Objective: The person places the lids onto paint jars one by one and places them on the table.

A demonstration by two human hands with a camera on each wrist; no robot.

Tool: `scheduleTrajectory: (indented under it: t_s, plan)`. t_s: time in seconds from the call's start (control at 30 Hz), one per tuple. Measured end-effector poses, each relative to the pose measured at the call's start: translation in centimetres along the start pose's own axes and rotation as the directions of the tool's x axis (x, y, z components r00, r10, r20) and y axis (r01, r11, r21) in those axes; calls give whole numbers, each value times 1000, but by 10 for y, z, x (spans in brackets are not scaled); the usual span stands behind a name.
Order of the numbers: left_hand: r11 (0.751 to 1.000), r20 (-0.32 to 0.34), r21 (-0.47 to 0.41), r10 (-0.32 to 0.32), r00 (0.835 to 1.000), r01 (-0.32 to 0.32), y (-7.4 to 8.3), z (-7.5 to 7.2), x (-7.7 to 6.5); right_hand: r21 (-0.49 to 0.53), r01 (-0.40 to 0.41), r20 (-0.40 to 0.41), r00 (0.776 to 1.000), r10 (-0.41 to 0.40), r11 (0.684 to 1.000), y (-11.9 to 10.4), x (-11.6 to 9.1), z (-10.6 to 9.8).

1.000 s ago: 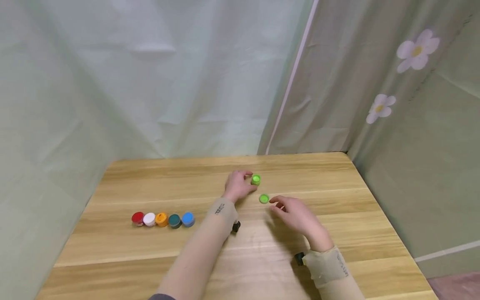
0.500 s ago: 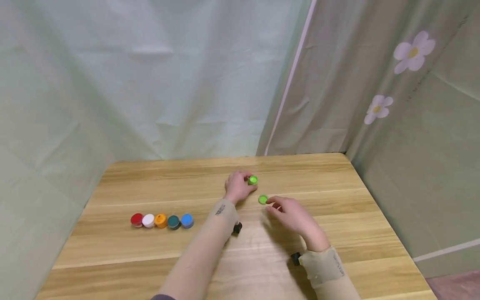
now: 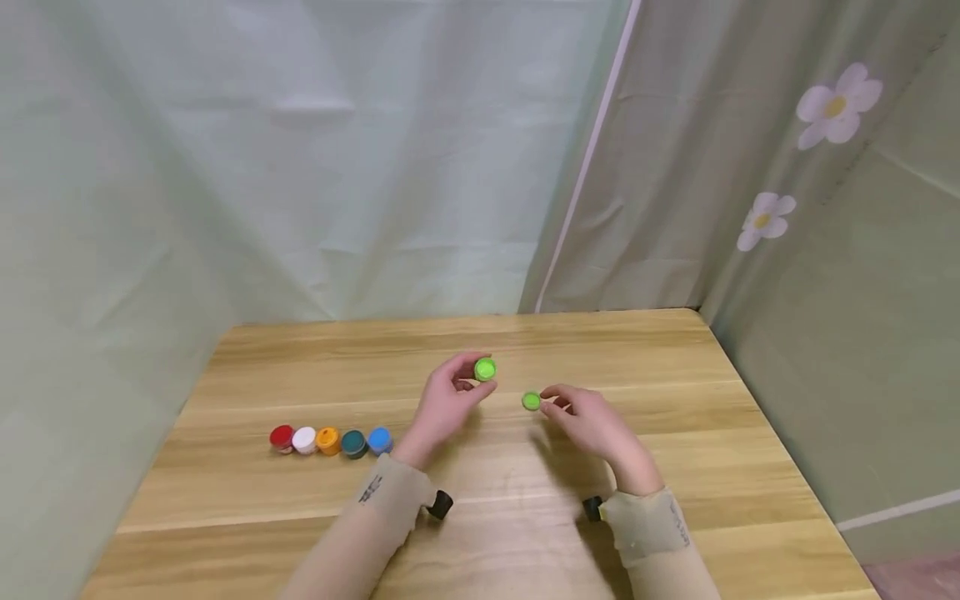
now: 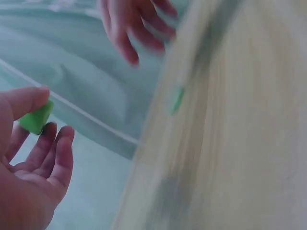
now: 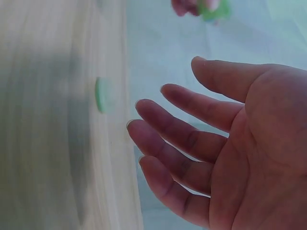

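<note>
A small open pot of bright green paint [image 3: 485, 369] is pinched between the thumb and fingers of my left hand [image 3: 442, 407], raised over the middle of the table. Its round green lid [image 3: 531, 401] lies flat on the wood, just left of my right fingertips. My right hand [image 3: 597, 423] hovers above the table with its fingers loosely bent and nothing in them. In the right wrist view, a gap shows between those fingers and the lid [image 5: 100, 95]. The left wrist view shows the pot [image 4: 36, 119] from the side, partly covered by my thumb.
To the left, a row of capped paint pots stands side by side: red [image 3: 282, 437], white [image 3: 304, 440], orange [image 3: 328, 441], dark teal [image 3: 354, 443] and blue [image 3: 380, 440]. Pale curtains [image 3: 360, 167] hang behind the wooden table [image 3: 495, 533].
My left hand has taken hold of the green paint pot and lifted it off the table, toward the left and nearer me. The right hand stays beside the lid.
</note>
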State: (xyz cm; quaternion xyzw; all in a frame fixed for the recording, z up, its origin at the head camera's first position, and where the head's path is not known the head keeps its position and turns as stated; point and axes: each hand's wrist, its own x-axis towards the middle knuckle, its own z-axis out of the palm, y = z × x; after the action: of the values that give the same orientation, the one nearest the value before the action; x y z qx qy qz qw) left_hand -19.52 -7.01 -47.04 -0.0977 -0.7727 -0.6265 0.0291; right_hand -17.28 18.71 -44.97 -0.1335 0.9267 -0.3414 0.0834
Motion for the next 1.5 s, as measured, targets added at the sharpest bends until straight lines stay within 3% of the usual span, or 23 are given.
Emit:
scheduleTrajectory:
  t_s: [0.13, 0.33, 0.5, 0.8, 1.03, 1.1, 1.33, 1.5]
  plan:
    - [984, 17, -178, -21, 1000, 23, 13, -10, -28, 16, 17, 1, 1000, -17, 1000, -8, 6, 2]
    - [973, 15, -229, 16, 1000, -12, 27, -28, -46, -20, 98, 10, 995, -98, 995, -14, 17, 15]
    - [954, -14, -298, 29, 999, -32, 33, -38, -55, -77, 67, 37, 997, -64, 995, -19, 18, 28]
    - [950, 41, -302, 99, 994, -82, 37, -45, -62, -72, 38, 45, 998, -35, 997, -17, 18, 42]
    - [898, -34, -438, 26, 999, -38, 34, -48, -55, -119, 42, 57, 998, -35, 992, -19, 21, 43]
    - [887, -49, -458, 29, 998, -48, 33, -49, -54, -124, 44, 56, 998, -38, 991, -19, 22, 44]
    - [878, -56, -464, 102, 993, -116, 33, -53, -56, -121, 13, 11, 1000, -12, 993, -17, 27, 49]
    - [877, -48, -472, 78, 996, -92, 33, -51, -56, -155, 17, -9, 1000, -18, 988, -14, 26, 51]
